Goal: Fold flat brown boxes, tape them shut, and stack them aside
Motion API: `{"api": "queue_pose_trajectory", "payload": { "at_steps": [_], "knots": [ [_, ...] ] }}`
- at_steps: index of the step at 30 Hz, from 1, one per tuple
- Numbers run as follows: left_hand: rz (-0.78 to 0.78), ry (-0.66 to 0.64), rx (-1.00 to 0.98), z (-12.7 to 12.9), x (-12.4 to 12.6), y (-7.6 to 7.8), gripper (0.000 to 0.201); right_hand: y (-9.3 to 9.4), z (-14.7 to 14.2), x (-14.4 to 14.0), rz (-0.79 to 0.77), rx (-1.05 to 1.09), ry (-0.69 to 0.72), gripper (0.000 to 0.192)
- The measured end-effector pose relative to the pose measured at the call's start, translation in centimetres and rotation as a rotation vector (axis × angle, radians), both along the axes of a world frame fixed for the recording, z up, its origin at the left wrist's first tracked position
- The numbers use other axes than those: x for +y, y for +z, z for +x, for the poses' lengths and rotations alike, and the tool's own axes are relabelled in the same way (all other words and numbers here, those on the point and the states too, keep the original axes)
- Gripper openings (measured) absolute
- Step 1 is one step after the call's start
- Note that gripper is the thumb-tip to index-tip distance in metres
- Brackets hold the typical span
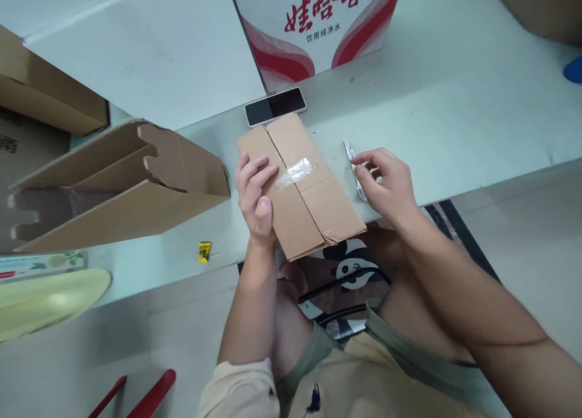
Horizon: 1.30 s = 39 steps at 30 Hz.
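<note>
Steadying taped box point(300, 188), left hand point(254, 191) flat, fingers spread; right hand point(386, 182) pinching knife point(354, 169) beside it.

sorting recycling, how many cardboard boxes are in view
At least 5: small taped box under the left hand, open box left, printed box behind, brown ones at far left and top right.

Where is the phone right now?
In the head view the phone lies face up on the pale table, touching the far end of the taped cardboard box and just in front of the red-and-white carton.
</note>
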<state>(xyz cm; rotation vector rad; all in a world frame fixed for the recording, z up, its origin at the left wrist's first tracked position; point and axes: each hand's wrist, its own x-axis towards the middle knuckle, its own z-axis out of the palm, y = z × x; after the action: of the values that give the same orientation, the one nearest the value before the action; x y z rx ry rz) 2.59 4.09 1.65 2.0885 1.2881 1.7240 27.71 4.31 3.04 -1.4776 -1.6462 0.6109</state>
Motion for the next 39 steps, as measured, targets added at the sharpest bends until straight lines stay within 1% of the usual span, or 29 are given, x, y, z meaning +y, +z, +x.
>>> {"api": "queue_pose_trajectory", "payload": {
  "at_steps": [1, 3, 4, 6, 7, 9, 10, 12, 14, 16, 17, 19, 21, 22, 24, 25, 27, 28, 30, 31, 32, 34, 36, 39],
  "knots": [
    [-0.003, -0.007, -0.017, 0.1, 0.0, 0.0, 0.046, -0.5, 0.2, 0.5, -0.06, -0.138, -0.039, 0.027],
    [-0.008, -0.022, -0.047, 0.3, 0.0, 0.0, 0.045, -1.2, 0.6, 1.2, -0.174, -0.362, -0.045, 0.039],
    [-0.017, -0.024, -0.061, 0.3, -0.1, 0.1, 0.045, -1.5, 0.7, 1.5, -0.213, -0.439, -0.042, 0.045],
    [-0.05, -0.021, -0.086, 0.5, -0.2, 0.4, 0.047, -1.7, 0.8, 1.8, -0.245, -0.514, -0.057, 0.053],
    [-0.069, -0.018, -0.1, 0.6, -0.4, 0.5, 0.047, -1.7, 0.8, 1.8, -0.251, -0.506, -0.072, 0.056],
    [-0.103, -0.011, -0.131, 0.7, -0.6, 0.7, 0.049, -1.5, 0.8, 1.9, -0.275, -0.38, -0.079, 0.059],
    [-0.116, -0.006, -0.142, 0.8, -0.6, 0.8, 0.05, -1.4, 0.8, 1.9, -0.296, -0.264, -0.058, 0.059],
    [-0.145, 0.018, -0.156, 1.0, -0.7, 0.8, 0.053, -1.3, 0.7, 1.9, -0.323, 0.039, 0.028, 0.053],
    [-0.172, 0.045, -0.156, 1.2, -0.8, 0.8, 0.055, -1.1, 0.7, 2.0, -0.274, 0.333, 0.125, 0.046],
    [-0.177, 0.064, -0.149, 1.6, -0.9, 0.9, 0.057, -0.8, 0.7, 2.1, -0.159, 0.514, 0.164, 0.041],
    [-0.173, 0.071, -0.138, 1.9, -1.0, 0.9, 0.058, -0.5, 0.7, 2.1, -0.095, 0.553, 0.158, 0.04],
    [-0.15, 0.094, -0.1, 2.7, -1.3, 0.9, 0.059, 0.4, 0.7, 1.9, 0.016, 0.574, 0.1, 0.034],
    [-0.112, 0.121, -0.059, 3.5, -1.7, 1.0, 0.058, 1.9, 0.4, 1.1, 0.134, 0.58, 0.03, 0.026],
    [-0.093, 0.132, -0.041, 4.0, -1.9, 1.0, 0.057, 2.8, 0.2, 0.5, 0.189, 0.587, 0.019, 0.022],
    [-0.057, 0.148, -0.019, 4.7, -2.2, 1.0, 0.055, 4.9, -0.4, -1.2, 0.268, 0.607, 0.051, 0.016],
    [-0.05, 0.156, -0.012, 5.0, -2.3, 1.0, 0.054, 5.8, -0.8, -2.0, 0.27, 0.608, 0.09, 0.016],
    [-0.053, 0.169, -0.008, 5.3, -2.4, 1.0, 0.054, 7.1, -1.5, -3.4, 0.255, 0.565, 0.16, 0.028],
    [-0.062, 0.167, -0.013, 5.3, -2.4, 1.0, 0.055, 7.5, -1.8, -3.9, 0.249, 0.503, 0.189, 0.036],
    [-0.091, 0.144, -0.026, 5.2, -2.4, 1.0, 0.056, 7.6, -2.1, -4.2, 0.245, 0.294, 0.229, 0.05],
    [-0.108, 0.13, -0.033, 5.1, -2.4, 1.0, 0.057, 7.5, -2.1, -4.2, 0.25, 0.175, 0.243, 0.053],
    [-0.129, 0.12, -0.04, 5.0, -2.4, 1.0, 0.059, 7.4, -2.1, -4.0, 0.249, 0.069, 0.25, 0.052],
    [-0.186, 0.114, -0.054, 4.9, -2.3, 1.0, 0.064, 7.3, -2.1, -3.7, 0.256, -0.08, 0.261, 0.042],
    [-0.238, 0.117, -0.075, 4.8, -2.3, 1.1, 0.068, 7.4, -2.0, -3.5, 0.28, -0.143, 0.282, 0.03],
    [-0.266, 0.126, -0.106, 4.8, -2.2, 1.2, 0.071, 7.6, -2.1, -3.5, 0.316, -0.189, 0.311, 0.024]
  ]
}}
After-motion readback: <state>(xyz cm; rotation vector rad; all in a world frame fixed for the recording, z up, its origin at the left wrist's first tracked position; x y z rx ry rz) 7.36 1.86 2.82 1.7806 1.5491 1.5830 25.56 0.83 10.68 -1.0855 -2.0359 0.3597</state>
